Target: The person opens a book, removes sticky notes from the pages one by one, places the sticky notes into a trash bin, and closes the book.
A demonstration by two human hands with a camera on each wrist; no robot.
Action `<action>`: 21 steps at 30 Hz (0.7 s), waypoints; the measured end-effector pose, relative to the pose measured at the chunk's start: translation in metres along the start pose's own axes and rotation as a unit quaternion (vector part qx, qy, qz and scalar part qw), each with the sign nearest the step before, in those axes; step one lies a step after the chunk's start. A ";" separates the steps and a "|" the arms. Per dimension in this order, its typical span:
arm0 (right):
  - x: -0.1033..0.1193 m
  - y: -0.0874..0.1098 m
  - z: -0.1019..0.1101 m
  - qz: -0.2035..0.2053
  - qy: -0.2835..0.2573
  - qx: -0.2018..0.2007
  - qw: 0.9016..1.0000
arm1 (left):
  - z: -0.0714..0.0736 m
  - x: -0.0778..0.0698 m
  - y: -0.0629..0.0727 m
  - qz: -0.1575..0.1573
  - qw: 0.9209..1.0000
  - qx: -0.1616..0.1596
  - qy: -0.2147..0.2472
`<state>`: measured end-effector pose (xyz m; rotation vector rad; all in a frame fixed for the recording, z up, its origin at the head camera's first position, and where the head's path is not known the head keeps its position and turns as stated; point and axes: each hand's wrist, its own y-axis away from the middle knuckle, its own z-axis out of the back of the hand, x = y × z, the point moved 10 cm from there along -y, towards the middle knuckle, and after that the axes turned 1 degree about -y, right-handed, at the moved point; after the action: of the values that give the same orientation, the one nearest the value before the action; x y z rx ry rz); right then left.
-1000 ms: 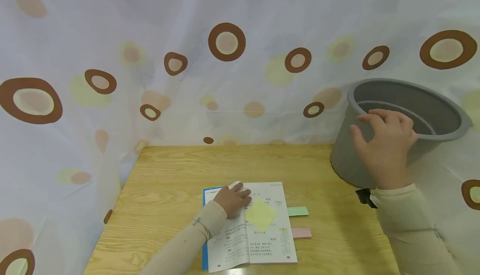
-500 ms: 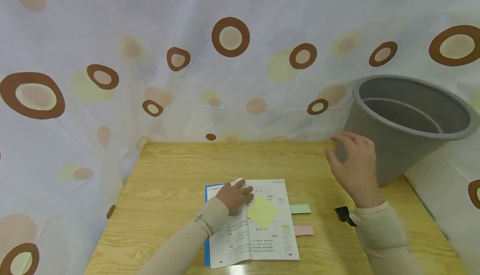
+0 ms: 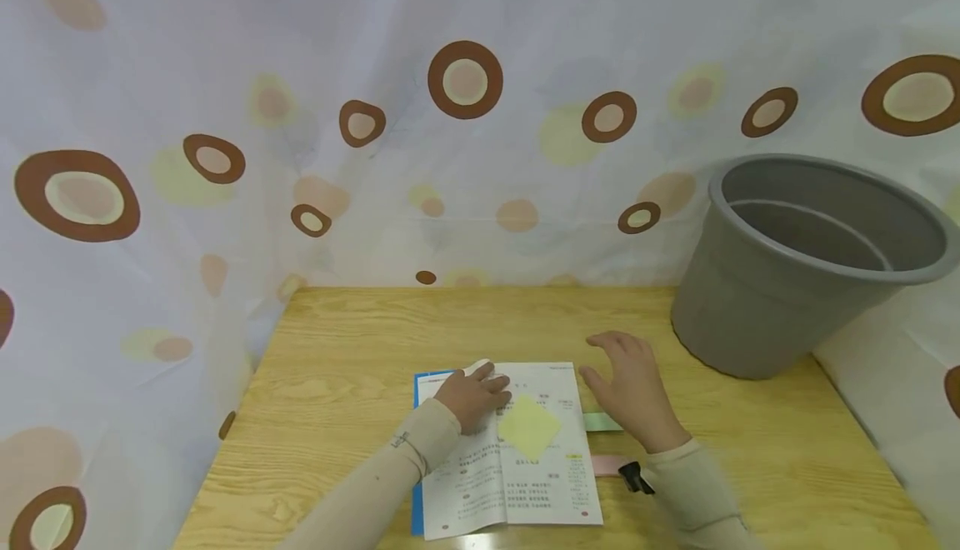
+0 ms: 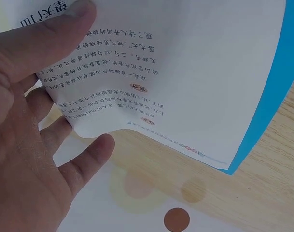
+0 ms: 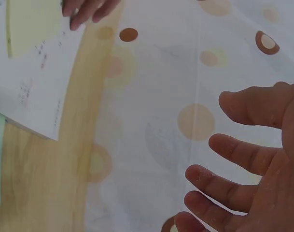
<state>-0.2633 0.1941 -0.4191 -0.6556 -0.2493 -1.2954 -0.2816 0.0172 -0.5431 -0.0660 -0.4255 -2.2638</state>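
Note:
An open book (image 3: 547, 492) with printed pages and a blue cover lies on the wooden table. My left hand (image 3: 474, 400) rests on its upper middle, beside the fold, with the fingers spread. In the left wrist view the left page (image 4: 204, 82) curves under my thumb (image 4: 55, 41). A yellow square sticky note (image 3: 529, 427) sits on the right page. A green tab (image 3: 600, 422) and a pink tab (image 3: 609, 465) stick out of the book's right side. Just right of the book hovers my right hand (image 3: 633, 387), fingers loosely bent and holding nothing.
A large grey bucket (image 3: 757, 308) stands at the table's back right. White patterned sheeting (image 3: 480, 167) hangs behind the wooden table (image 3: 352, 333) and along its sides. A black strap end (image 3: 636, 477) sticks out at my right cuff.
My right hand has moved away from the bucket's rim, left and down, to the book's right edge. My left hand has stayed in place on the book.

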 end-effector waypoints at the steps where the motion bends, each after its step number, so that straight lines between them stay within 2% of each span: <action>1: 0.000 0.002 -0.007 0.000 0.000 0.008 1.000 | -0.001 -0.001 0.000 -0.002 1.000 -0.003 -0.002; 6: 0.005 0.012 -0.045 0.005 0.009 0.039 0.999 | -0.002 -0.001 0.000 0.002 1.000 -0.001 -0.008; 12: 0.005 0.028 -0.087 -0.032 0.034 0.095 0.994 | 0.001 0.001 0.001 0.006 1.000 0.006 -0.005; 21: 0.005 0.043 -0.115 -0.046 0.068 0.152 0.985 | -0.001 0.000 0.001 0.004 1.000 -0.003 -0.011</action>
<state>-0.2430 0.1288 -0.5211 -0.2974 -0.3613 -1.3497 -0.2811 0.0159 -0.5442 -0.0960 -0.4295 -2.2585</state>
